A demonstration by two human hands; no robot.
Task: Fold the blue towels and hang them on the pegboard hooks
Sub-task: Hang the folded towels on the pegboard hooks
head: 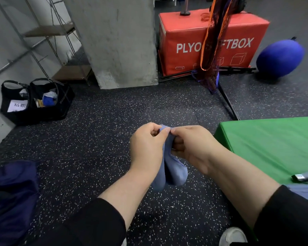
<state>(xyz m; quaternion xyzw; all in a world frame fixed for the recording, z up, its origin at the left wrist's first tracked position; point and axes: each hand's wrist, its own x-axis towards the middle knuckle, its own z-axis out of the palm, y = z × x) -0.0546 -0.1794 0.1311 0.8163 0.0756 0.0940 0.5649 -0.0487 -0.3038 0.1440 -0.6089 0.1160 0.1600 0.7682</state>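
Between 2 hands (147,139) (190,143) — towel (174,172), half-hidden

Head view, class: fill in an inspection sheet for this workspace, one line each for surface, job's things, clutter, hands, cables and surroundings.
Surface: dark speckled floor.
Job's things: blue towel held doubled over the floor, hanging between both hands; no pegboard in view.
Clutter: two black bags by the wall; dark cloth lower left; wrapper on the green mat.
Hands: left hand and right hand each pinch the towel's top edge, fingers curled.
Cables: nothing seen.
Surroundings: concrete pillar, red box, net, blue ball, wire shelf.
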